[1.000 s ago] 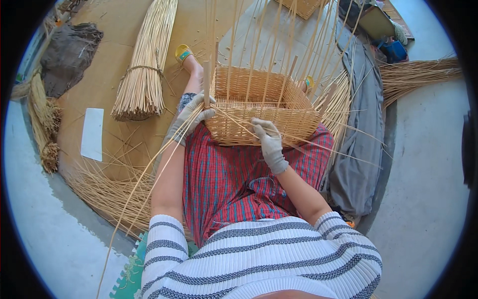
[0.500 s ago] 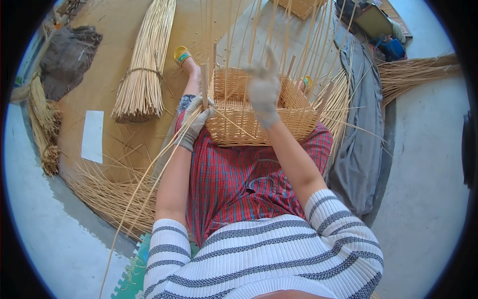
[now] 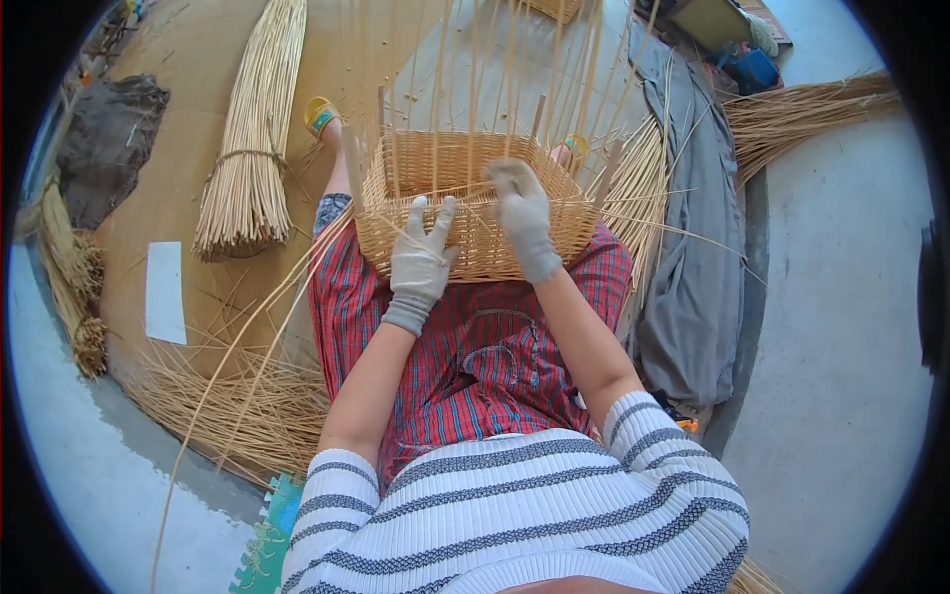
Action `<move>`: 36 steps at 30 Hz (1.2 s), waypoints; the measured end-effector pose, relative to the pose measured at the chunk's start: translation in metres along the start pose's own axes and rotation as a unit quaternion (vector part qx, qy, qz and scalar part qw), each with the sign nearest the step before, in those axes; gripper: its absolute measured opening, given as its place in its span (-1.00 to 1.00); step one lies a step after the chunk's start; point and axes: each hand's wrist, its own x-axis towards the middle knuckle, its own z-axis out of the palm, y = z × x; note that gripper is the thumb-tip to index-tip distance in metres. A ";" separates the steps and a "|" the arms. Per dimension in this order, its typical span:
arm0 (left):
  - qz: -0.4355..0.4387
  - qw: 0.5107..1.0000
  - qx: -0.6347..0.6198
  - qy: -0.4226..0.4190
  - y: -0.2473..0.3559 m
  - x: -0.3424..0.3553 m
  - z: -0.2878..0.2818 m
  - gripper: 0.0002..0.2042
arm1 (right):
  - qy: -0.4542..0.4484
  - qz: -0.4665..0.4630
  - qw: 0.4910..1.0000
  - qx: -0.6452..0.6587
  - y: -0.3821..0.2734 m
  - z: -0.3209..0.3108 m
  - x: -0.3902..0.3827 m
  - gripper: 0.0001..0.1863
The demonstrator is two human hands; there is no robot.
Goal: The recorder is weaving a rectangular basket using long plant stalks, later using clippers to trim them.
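Floor: pale and smooth at right (image 3: pixel 841 297), with brown sheeting at far left.
Striped top: white and dark grey, on the person (image 3: pixel 524 505) at the near edge.
Checked cloth: red, over the lap (image 3: pixel 495 381).
Basket: woven and tan (image 3: pixel 485 238), resting on the lap at the centre, its opening facing up.
Upright sticks: thin, rising from the basket's walls (image 3: pixel 475 89).
Tied bundle: pale sticks, far left, bound by 1 band (image 3: pixel 242 178).
Grey cloth: long and rumpled, right of the basket (image 3: pixel 693 297).
Loose sticks: heaped at near left (image 3: pixel 228 401).
Right bundle: brown sticks, far right (image 3: pixel 802 114).
Dark sack: crumpled, far left (image 3: pixel 109 144).
Left hand: gloved (image 3: pixel 421 262), open, fingers spread and reaching the rim, against the basket's near wall.
Right hand: gloved (image 3: pixel 520 203), blurred, fingers bent over the near rim; cannot tell whether it grips a stick.
White sheet: flat, left (image 3: pixel 165 292).
Long sticks: at least 2, trailing from the basket's left corner toward near left (image 3: pixel 237 344).
Slipper: yellow, beyond the basket's left side (image 3: pixel 320 115).
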 end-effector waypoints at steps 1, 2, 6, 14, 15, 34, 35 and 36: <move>-0.035 0.999 0.009 -0.041 0.002 0.003 0.001 -0.12 | -0.004 -0.274 0.949 -0.155 -0.011 0.017 0.020 -0.77; -0.063 0.997 -0.010 -0.052 0.002 0.005 0.001 -0.15 | 0.000 -0.415 0.872 -0.261 -0.019 0.027 0.031 -0.75; -0.035 0.998 -0.001 -0.052 -0.004 0.005 -0.002 -0.25 | 0.013 -0.283 0.910 -0.301 -0.017 0.017 0.045 -0.69; 0.057 0.993 -0.032 -0.098 0.062 0.028 0.028 -0.14 | 0.120 -0.187 0.967 -0.126 0.019 -0.085 0.006 -0.83; 0.043 0.991 -0.018 -0.124 0.072 0.030 0.033 -0.14 | 0.102 -0.308 0.932 -0.163 0.010 -0.076 0.022 -0.83; 0.027 0.981 -0.136 -0.137 0.143 0.063 0.075 -0.15 | 0.038 0.085 0.991 -0.100 -0.019 -0.176 -0.006 -0.72; 0.028 0.980 -0.133 -0.147 0.141 0.062 0.078 -0.15 | 0.052 0.106 0.985 -0.124 -0.025 -0.172 0.001 -0.73; 0.055 0.983 -0.086 -0.151 0.140 0.060 0.080 -0.17 | 0.086 -0.039 0.991 -0.095 -0.031 -0.167 0.013 -0.73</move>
